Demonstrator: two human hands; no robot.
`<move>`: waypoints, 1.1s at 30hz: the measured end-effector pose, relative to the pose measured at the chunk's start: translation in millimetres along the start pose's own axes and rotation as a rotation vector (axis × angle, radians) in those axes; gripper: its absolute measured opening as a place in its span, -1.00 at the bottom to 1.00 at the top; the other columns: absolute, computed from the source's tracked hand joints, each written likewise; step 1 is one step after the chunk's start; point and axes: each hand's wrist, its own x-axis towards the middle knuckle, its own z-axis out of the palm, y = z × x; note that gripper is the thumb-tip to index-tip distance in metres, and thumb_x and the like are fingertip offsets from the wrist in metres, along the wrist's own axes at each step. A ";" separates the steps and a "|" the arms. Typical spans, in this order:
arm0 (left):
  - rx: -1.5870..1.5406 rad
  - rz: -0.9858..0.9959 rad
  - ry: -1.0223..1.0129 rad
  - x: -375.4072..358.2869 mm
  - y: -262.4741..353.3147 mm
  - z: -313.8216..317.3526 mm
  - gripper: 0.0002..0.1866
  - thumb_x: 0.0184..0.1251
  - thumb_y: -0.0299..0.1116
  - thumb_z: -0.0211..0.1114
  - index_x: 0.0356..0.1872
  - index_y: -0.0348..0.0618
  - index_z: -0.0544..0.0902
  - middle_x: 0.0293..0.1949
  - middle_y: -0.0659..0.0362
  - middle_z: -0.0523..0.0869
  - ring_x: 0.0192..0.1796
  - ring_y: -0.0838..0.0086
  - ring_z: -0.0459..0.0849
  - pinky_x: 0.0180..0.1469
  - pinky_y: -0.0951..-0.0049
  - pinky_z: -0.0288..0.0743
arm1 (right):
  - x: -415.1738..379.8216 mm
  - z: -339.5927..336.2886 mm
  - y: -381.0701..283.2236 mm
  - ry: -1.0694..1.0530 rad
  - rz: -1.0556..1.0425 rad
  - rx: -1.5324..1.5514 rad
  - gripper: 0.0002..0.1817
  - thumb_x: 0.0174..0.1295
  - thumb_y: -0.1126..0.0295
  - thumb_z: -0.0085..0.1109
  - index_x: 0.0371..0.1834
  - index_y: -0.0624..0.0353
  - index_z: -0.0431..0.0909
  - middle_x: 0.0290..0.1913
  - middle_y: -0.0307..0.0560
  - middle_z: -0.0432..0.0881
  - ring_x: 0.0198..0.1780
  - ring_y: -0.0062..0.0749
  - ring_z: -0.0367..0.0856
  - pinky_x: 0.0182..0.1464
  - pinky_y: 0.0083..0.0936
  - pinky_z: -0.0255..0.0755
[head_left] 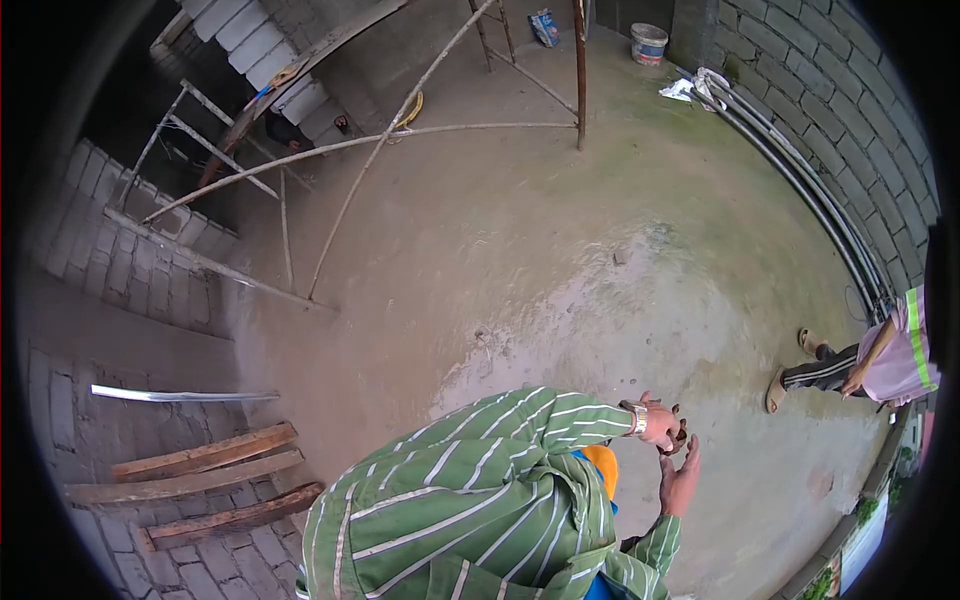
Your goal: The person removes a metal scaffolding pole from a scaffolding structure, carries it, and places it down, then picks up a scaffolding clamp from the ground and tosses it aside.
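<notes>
My left hand (657,424), with a wristwatch (634,417) at the cuff of a green striped sleeve, has its fingers curled round a small dark brown lump (681,434). What the lump is, I cannot tell. Just below it, my right hand (680,482) is held up with thumb and fingers apart, close to the lump. Both hands are over a wet, muddy concrete floor (560,260). Something orange (602,466) shows at the front of my shirt, beside a bit of blue cloth.
Scaffold poles (380,135) stand at the upper left. Timber pieces (200,468) and a shiny metal strip (180,394) lie at the left. Long pipes (800,175) run beside the block wall (830,90). A bucket (648,44) stands at the back; another person (890,350) is at the right.
</notes>
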 end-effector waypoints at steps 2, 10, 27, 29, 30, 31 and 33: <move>0.042 -0.034 0.031 4.4 1.4 -5.6 -0.68 -0.08 -0.01 0.41 -0.27 0.16 0.72 -0.24 0.25 0.72 0.02 0.23 0.63 0.21 -0.16 0.03 | 13.3 -1.3 -4.9 0.006 -0.146 -0.152 -0.26 0.01 0.51 0.38 0.33 0.07 0.31 0.35 0.15 0.32 0.35 0.06 0.29 0.31 -0.18 0.26; 0.089 -0.146 0.253 1.0 16.1 -31.0 -0.73 -0.14 -0.04 0.45 -0.37 0.17 0.73 -0.33 0.19 0.68 -0.02 0.12 0.62 0.26 -0.28 -0.02 | 85.5 -9.2 3.8 -0.293 -0.331 -0.039 -0.55 0.02 0.45 0.38 0.03 0.14 0.51 -0.10 -0.03 0.53 -0.09 -0.19 0.54 0.02 -0.31 0.42; -0.094 -0.360 0.376 72.7 -66.1 -136.3 -0.55 -0.08 -0.23 0.29 -0.05 0.10 0.49 -0.25 0.15 0.69 -0.04 0.12 0.65 0.21 -0.14 0.13 | 249.7 27.8 -64.8 -0.564 -0.375 -0.125 -0.69 -0.06 0.43 0.37 -0.22 0.19 0.54 -0.17 0.04 0.54 -0.09 -0.09 0.52 0.00 -0.27 0.43; -0.101 -0.353 0.350 81.8 -89.1 -156.8 -0.55 -0.06 -0.23 0.28 -0.04 0.09 0.50 -0.21 0.15 0.69 -0.01 0.13 0.64 0.15 -0.11 0.19 | 266.5 30.9 -89.0 -0.560 -0.333 -0.150 -0.65 -0.04 0.38 0.38 -0.14 0.15 0.58 -0.19 0.05 0.57 -0.07 -0.06 0.53 0.02 -0.26 0.44; -0.167 -0.303 0.351 79.0 -102.6 -165.0 -0.57 -0.02 -0.19 0.27 -0.03 0.08 0.50 -0.17 0.15 0.69 0.01 0.19 0.64 0.09 -0.01 0.27 | 273.8 36.0 -95.4 -0.562 -0.293 -0.171 -0.62 -0.03 0.36 0.38 -0.09 0.13 0.59 -0.18 0.06 0.57 -0.07 -0.06 0.53 0.02 -0.25 0.44; -0.060 -0.323 0.373 63.5 -90.7 -184.6 -0.59 0.04 -0.14 0.27 -0.04 0.06 0.52 -0.13 0.12 0.70 0.00 0.23 0.66 0.01 0.11 0.38 | 289.3 56.6 -77.7 -0.565 -0.381 -0.205 -0.57 -0.02 0.33 0.38 -0.02 0.08 0.58 -0.15 0.08 0.57 -0.08 -0.02 0.54 0.00 -0.22 0.46; -0.164 -0.224 0.484 65.8 -129.8 -189.1 -0.52 0.04 -0.07 0.33 0.02 0.06 0.52 -0.16 0.07 0.72 -0.02 0.09 0.67 -0.01 0.12 0.49 | 292.7 59.1 -110.2 -0.578 -0.304 -0.223 -0.59 0.07 0.18 0.32 -0.02 0.07 0.56 -0.14 0.10 0.56 -0.09 0.05 0.55 -0.05 -0.15 0.47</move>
